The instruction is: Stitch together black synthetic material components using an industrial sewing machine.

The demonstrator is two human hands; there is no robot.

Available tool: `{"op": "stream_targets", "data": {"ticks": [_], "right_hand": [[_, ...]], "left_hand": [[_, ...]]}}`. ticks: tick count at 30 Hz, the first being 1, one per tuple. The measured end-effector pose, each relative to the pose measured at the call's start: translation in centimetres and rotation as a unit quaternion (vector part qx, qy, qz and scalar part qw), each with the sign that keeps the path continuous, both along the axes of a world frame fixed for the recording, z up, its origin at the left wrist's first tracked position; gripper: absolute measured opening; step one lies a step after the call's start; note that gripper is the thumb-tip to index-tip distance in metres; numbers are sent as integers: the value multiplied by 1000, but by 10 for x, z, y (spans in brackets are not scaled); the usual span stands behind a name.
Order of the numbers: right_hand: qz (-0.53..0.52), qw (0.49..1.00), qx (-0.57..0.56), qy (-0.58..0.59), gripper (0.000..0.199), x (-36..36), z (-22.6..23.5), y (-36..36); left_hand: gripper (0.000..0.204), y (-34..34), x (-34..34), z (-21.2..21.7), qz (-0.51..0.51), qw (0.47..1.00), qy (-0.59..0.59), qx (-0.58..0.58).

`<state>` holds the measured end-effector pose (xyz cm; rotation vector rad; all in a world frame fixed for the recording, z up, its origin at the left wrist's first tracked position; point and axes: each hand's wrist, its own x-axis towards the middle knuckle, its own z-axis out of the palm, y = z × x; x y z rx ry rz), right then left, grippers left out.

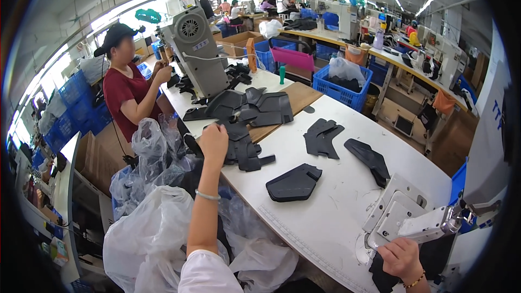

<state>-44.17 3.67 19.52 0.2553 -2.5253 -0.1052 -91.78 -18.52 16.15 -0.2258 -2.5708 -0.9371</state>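
Note:
My left hand [214, 142] reaches over the left edge of the white table, its fingers bent together at a pile of flat black cut pieces [239, 149]. Whatever is in those fingers is hidden. At the lower right, my right hand [400, 258] is closed beside the metal clamp plate [392, 222] of a sewing machine; what it grips cannot be made out. Black material [382, 276] lies below that hand. Between my hands lie a thick black angular stack [294, 182], a long black stack [368, 158] and some notched black pieces [323, 138].
A grey machine head [195, 49] stands at the far left, with more black pieces [255, 107] on a brown board before it. Clear plastic bags [149, 228] bulge along the table's left side. A person in a red shirt [129, 84] stands beyond. A blue crate [343, 88] sits behind the table.

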Motion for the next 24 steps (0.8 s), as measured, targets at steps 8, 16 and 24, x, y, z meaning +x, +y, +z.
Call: {"op": "stream_targets", "data": {"ticks": [8, 16, 24], "right_hand": [[32, 993, -36, -104, 26, -12, -6, -19], [-59, 985, -151, -66, 26, 14, -4, -33], [-32, 945, -323, -40, 39, -141, 17, -21]], "left_hand": [[41, 0, -125, 3, 70, 981, -85, -160], [64, 13, -166, -17, -48, 949, -230, -209], [52, 12, -149, -52, -18, 995, -72, -60]]}}
